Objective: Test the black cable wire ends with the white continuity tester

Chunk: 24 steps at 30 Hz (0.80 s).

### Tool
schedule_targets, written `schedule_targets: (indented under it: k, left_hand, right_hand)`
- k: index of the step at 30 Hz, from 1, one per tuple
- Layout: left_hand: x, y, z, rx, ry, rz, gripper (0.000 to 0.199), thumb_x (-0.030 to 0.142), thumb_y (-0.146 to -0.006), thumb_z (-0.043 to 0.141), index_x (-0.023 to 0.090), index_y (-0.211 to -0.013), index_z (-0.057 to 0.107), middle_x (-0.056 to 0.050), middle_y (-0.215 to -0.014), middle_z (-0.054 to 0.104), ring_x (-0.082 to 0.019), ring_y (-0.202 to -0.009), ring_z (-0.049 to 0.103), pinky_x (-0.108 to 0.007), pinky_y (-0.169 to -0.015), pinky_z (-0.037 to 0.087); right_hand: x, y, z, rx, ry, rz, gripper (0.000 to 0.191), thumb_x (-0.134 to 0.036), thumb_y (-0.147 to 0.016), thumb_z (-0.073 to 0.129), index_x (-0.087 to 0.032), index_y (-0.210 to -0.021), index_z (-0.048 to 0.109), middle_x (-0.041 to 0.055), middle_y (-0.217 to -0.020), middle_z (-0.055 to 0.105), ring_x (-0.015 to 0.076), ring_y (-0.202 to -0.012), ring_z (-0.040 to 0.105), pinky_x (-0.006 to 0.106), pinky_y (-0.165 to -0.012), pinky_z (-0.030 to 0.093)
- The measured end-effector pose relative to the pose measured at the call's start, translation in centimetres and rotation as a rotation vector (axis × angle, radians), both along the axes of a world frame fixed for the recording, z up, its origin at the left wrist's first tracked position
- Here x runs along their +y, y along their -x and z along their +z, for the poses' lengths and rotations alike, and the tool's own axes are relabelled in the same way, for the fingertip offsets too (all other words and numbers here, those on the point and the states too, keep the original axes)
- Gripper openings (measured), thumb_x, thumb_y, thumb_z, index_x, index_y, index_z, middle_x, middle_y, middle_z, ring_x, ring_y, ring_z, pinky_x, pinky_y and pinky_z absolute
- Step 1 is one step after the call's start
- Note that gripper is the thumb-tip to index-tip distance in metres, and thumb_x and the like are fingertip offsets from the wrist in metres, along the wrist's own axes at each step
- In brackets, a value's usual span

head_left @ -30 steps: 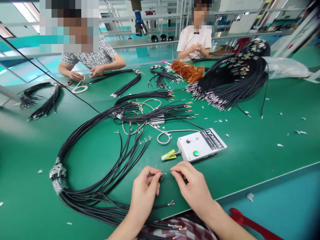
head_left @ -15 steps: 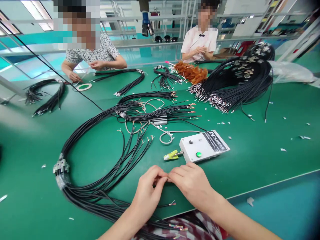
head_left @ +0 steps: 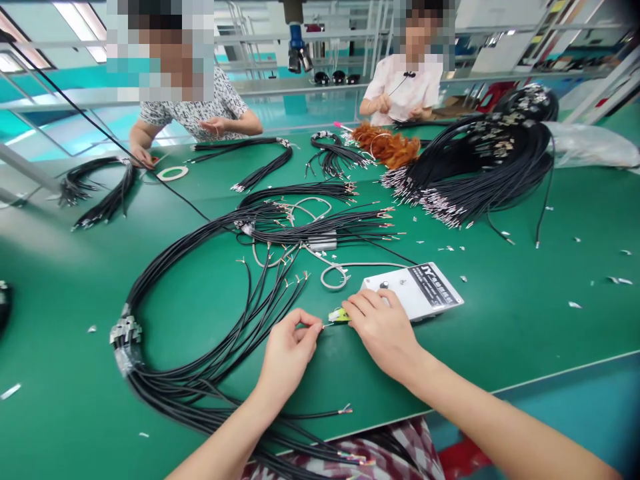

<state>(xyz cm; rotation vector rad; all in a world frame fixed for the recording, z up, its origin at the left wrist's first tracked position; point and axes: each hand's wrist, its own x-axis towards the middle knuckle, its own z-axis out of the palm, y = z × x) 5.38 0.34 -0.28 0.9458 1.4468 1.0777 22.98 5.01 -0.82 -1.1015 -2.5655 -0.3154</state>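
My left hand (head_left: 290, 348) is closed in a pinch on a thin black cable, whose stripped wire end (head_left: 328, 325) pokes out beyond the fingertips. That tip points at a yellow-green clip (head_left: 339, 315) a short way off. My right hand (head_left: 384, 331) is closed around the clip and covers the near left part of a pale control box (head_left: 425, 295), green button included. A curved bundle of black cables (head_left: 175, 393), bound at the left by a clear wrap and metal connectors (head_left: 126, 331), runs beneath my left forearm. Several of its ends show bare coloured or copper wires.
More black cable bundles lie beyond, including a large heap (head_left: 465, 160) at the right beside orange-brown fluffy material (head_left: 387, 145). A grey cord (head_left: 334, 277) loops behind the box. A tape roll (head_left: 173, 173) lies far left. Two people sit across the green table (head_left: 525, 300).
My hands have parted. The right has moved up onto the clip and over the box's button; the left has shifted slightly left and up, with a wire tip now showing.
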Motion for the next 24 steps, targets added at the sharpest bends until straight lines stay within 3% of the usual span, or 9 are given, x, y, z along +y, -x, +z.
schedule_targets:
  k: [8,17,21,24]
  left_hand:
    - [1.3,-0.3,-1.0,0.050,-0.008,0.002,0.023,0.037,-0.072,0.066,0.019,-0.070,0.053,0.010,-0.040,0.040,-0.007,-0.035,0.034,-0.018,-0.039,0.020]
    - [2.0,-0.5,-2.0,0.109,-0.039,-0.014,0.018,0.032,-0.073,0.065,0.018,-0.068,0.055,0.009,-0.043,0.042,-0.007,-0.038,0.037,-0.018,-0.039,0.023]
    - [2.2,-0.5,-2.0,0.123,-0.044,-0.025,0.018,0.033,-0.073,0.063,0.018,-0.068,0.054,0.010,-0.043,0.042,-0.007,-0.038,0.037,-0.018,-0.039,0.023]
    - [2.1,-0.5,-2.1,0.126,-0.043,-0.032,0.018,0.034,-0.073,0.062,0.018,-0.068,0.054,0.010,-0.043,0.041,-0.007,-0.038,0.036,-0.018,-0.039,0.022]
  right_hand:
    - [1.2,-0.1,0.5,-0.092,0.050,0.075,0.015,-0.008,-0.090,0.058,-0.018,-0.084,0.067,0.0021,-0.077,0.070,0.0192,-0.080,0.055,0.037,-0.081,0.030]
    - [1.4,0.3,0.8,-0.120,0.099,0.057,0.015,-0.008,-0.087,0.061,-0.018,-0.077,0.065,0.0015,-0.073,0.068,0.0189,-0.079,0.056,0.038,-0.081,0.030]
    - [1.3,0.3,1.2,-0.105,0.117,0.051,0.007,-0.011,-0.084,0.066,-0.017,-0.087,0.066,0.0029,-0.085,0.071,0.0203,-0.087,0.059,0.039,-0.083,0.031]
    - [0.6,-1.1,2.0,0.009,0.123,0.071,0.020,-0.019,-0.086,0.067,-0.017,-0.106,0.064,0.0058,-0.108,0.072,0.0224,-0.103,0.059,0.041,-0.089,0.032]
